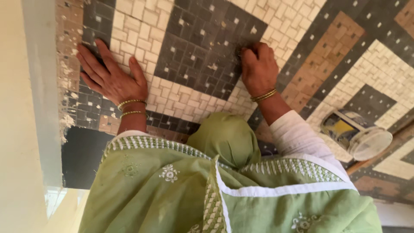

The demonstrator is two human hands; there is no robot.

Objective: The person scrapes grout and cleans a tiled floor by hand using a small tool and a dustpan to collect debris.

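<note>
On mosaic panel (pixel 302 64): left hand (pixel 110 75) flat near edge, right hand (pixel 258 69) seemingly pinching tile.

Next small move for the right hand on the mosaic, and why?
Probably press and seat the small piece under the right hand: its fingertips pinch at the edge of the dark tile square, while the left hand lies flat on the mosaic, bracing.

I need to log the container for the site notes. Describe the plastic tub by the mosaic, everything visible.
The plastic tub is a cylindrical container lying on its side at the right of the mosaic floor. Its wide whitish rim faces lower right; the body looks dirty white with a yellow and dark label patch. It rests on cream and brown tiles beside a wooden strip. Neither hand touches it; the right hand is nearest, pressing tiles.
</note>
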